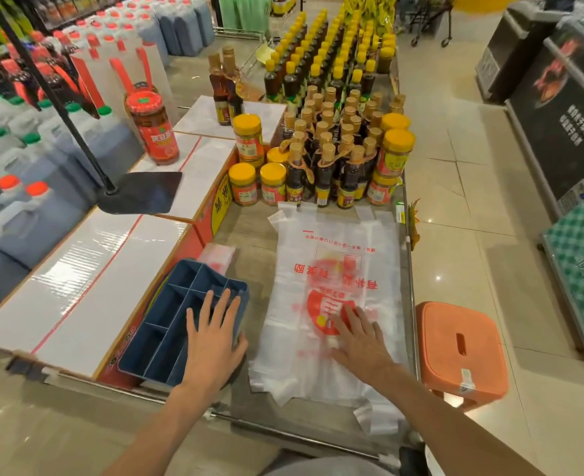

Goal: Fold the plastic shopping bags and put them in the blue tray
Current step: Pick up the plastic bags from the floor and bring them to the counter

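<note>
Fingers (354, 316) of the right hand (361, 341) are spread out straight and lie flat on the plastic shopping bags (332, 269), pressing down on the big red print and holding nothing. The left hand (211, 341) is flat too, with its fingers straight over the near right corner of the blue tray (160, 324); the thumb sits by the tray's right wall, and the hand grips nothing. The bags lie spread out in a flat pile on the table (249, 231), along its right edge, with their handles sticking out at the far end and at the near end. The blue tray sits just to the left of the pile, near the front edge of the table, and it leans up a little on the red box (211, 204) beside it. All the tray's little spaces that can be seen look empty. One small see-through bag bundle (218, 257) with red on it lies just past the far corner of the tray; I cannot tell if it is folded. So the job looks like it is only starting: the pile is not folded yet, and nothing is in the tray. Behind the bags stand jars with yellow lids (273, 183) and dark bottles (325, 180). An orange stool (459, 352) stands on the floor to the right.
</note>
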